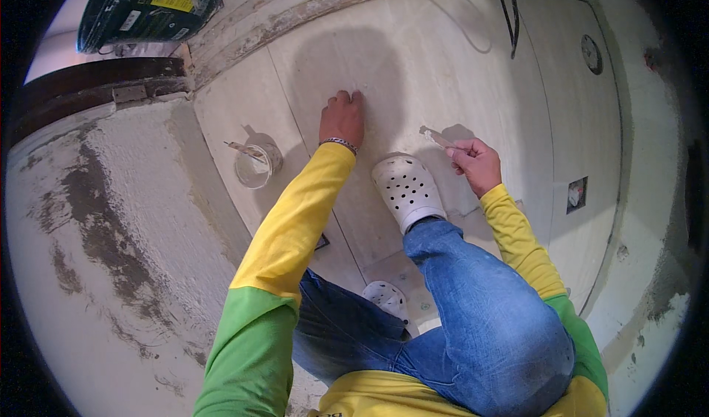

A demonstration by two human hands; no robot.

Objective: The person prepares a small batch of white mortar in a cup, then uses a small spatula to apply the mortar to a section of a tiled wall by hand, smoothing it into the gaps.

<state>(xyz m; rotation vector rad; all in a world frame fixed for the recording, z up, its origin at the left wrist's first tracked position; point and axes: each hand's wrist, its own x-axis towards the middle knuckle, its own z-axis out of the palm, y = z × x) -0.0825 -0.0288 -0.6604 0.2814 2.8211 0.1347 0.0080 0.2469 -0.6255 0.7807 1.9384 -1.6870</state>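
The right hand (478, 166) pinches a paste-tipped scraper (436, 137); the left hand (343, 120), fingers bent, apparently checks the floor tile (436, 62). Next likely calls for light, flat strokes.

dark green container (140, 11), thin black cord (514, 19)

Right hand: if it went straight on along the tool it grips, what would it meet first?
Most likely the left hand, near its fingertips: the flat tool in the right hand points that way. Height is unclear in this single view, so it might pass above.
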